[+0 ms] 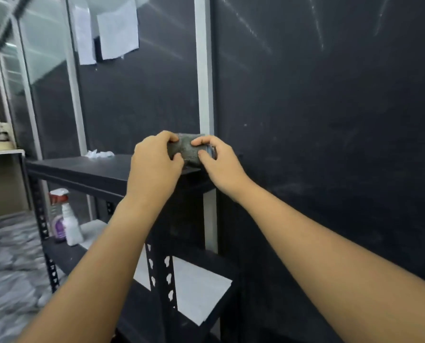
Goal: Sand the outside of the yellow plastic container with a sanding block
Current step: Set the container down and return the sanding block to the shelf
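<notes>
A grey, rough-surfaced sanding block (188, 149) is held up just above the right end of the black shelf top (82, 167). My left hand (154, 164) grips its left end, with the thumb below and fingers over the top. My right hand (218, 162) pinches its right end between thumb and fingers; a bluish patch shows at that end. No yellow plastic container is in view.
A black metal shelving unit (160, 268) stands against a dark wall. Crumpled white tissue (98, 153) lies on its top. A white spray bottle (71, 224) and a purple-labelled bottle (57, 224) stand on a lower shelf, and white sheets (194, 293) lie lower still. Marbled floor lies to the left.
</notes>
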